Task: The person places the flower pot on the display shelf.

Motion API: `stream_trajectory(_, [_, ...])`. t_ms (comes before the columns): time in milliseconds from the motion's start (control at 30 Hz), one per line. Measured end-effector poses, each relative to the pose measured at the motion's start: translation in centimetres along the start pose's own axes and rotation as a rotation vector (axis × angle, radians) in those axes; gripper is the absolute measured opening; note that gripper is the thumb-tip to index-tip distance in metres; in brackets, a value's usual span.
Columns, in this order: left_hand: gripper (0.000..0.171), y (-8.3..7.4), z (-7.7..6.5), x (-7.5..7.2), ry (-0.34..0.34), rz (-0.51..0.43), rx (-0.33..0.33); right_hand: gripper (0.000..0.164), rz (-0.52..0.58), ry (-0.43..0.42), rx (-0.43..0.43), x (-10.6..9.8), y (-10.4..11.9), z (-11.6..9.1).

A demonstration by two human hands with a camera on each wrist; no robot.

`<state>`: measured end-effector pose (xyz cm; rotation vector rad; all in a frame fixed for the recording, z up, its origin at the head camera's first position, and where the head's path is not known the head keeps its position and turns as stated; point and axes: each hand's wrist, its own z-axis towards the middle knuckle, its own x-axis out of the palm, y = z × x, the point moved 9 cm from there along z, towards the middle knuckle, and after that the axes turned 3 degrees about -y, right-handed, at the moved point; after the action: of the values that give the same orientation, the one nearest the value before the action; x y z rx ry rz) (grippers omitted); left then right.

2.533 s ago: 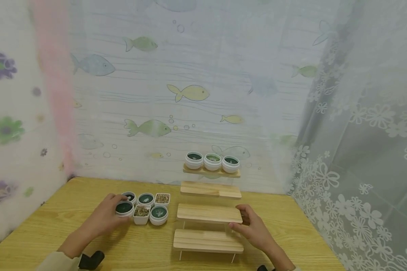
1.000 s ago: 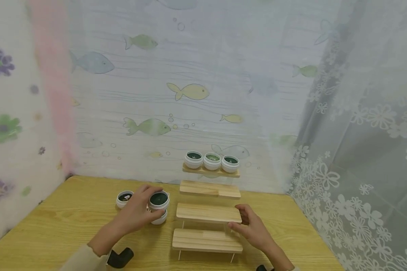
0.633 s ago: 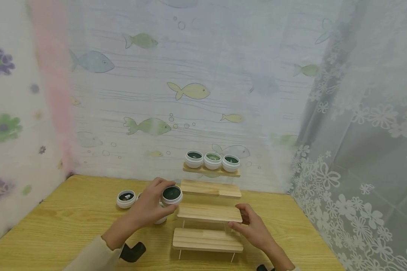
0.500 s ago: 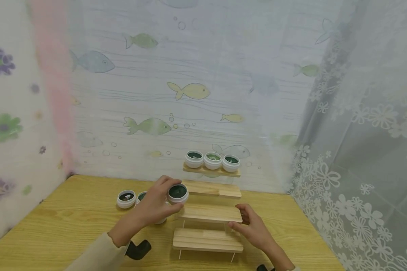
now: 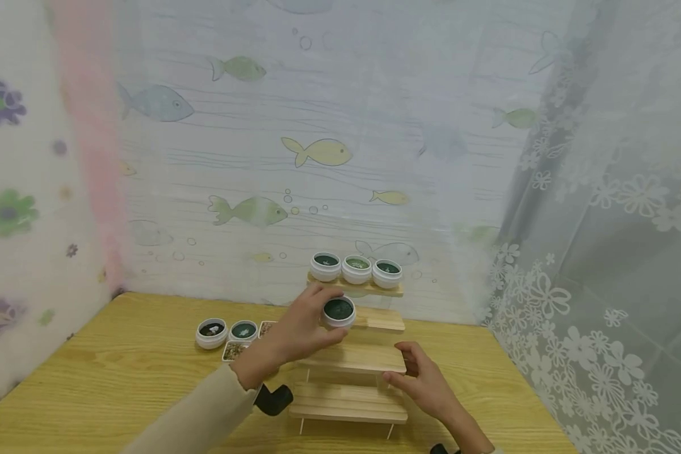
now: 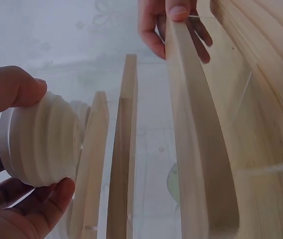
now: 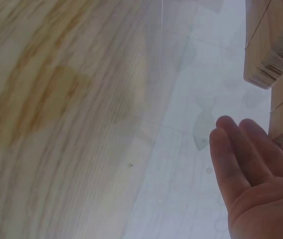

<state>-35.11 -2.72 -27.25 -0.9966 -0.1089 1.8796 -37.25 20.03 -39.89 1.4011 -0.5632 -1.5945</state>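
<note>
A small round white pot [image 5: 338,311] with a dark green top is pinched between the thumb and fingers of my left hand [image 5: 301,325]. It is held above the second-highest board of a tiered wooden display stand [image 5: 349,403]; in the left wrist view the ridged side of the white pot [image 6: 44,142] shows near the boards. With thumb and fingers on opposite edges, my right hand [image 5: 422,381] grips the right end of the stand's third board from the top. The right wrist view shows some fingers [image 7: 236,154] of that hand extended past the wood.
Three round white pots [image 5: 356,270] stand in a row on the top board. Left on the wooden table [image 5: 119,378] are two round pots [image 5: 211,333] and square ones with brownish grains [image 5: 237,350], partly behind my left arm. A fish-patterned curtain [image 5: 232,157] hangs behind.
My left hand has picked up the front-left round pot from the group and carried it rightward to the stand. The right hand has stayed at its board.
</note>
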Motion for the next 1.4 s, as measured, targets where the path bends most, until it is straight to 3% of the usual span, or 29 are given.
stream_trajectory(267, [0.058,-1.0,2.3,2.4,0.026,0.009,0.027,0.064,-0.002,-0.028,0.004,-0.1,0.0,0.0])
stream_trajectory(600, [0.056,-1.4,4.2,5.0,0.034,-0.006,-0.014,0.063,0.020,-0.010,0.024,0.1,-0.3,-0.2])
stream_trajectory(1033, [0.060,-0.7,5.1,7.5,0.077,-0.034,-0.117,0.064,0.019,-0.017,0.027,-0.1,-0.3,-0.1])
stream_trajectory(1400, [0.063,-0.3,5.3,8.4,0.030,-0.044,-0.162,0.067,0.015,-0.019,0.034,-0.1,-0.2,-0.1])
